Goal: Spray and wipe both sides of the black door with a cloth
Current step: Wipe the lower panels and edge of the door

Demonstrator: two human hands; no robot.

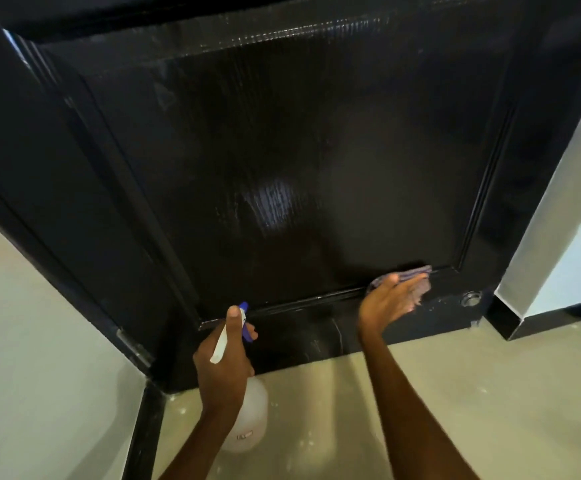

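Gloss shows across the black door (282, 150), which fills most of the view from the head camera and carries a bright patch of reflected light near the middle of its sunken panel. Pale streaks and specks mark the lower rail beneath the panel's raised moulding. A small round metal fitting (471, 299) sits low on the door near its right edge, and a metal hinge (133, 344) shows low on the left, where the door meets the black frame (15, 150).

The right hand (391, 299) has its fingers straight and together, pressing a purple-grey cloth (417, 280) flat against the door at the bottom right corner of the panel, right on the moulding. The left hand (225, 368) is curled round the neck of a spray bottle (252, 417), thumb up along the white and blue trigger head, whose nozzle is just beside the door's lower rail. The bottle's clear body hangs below the hand, above the floor.

Beige floor (420, 393) runs up to the foot of the door and is dotted with whitish spots. A pale wall (40, 341) with a black skirting stands on the left; on the right a light wall corner (559, 202) meets another dark skirting.
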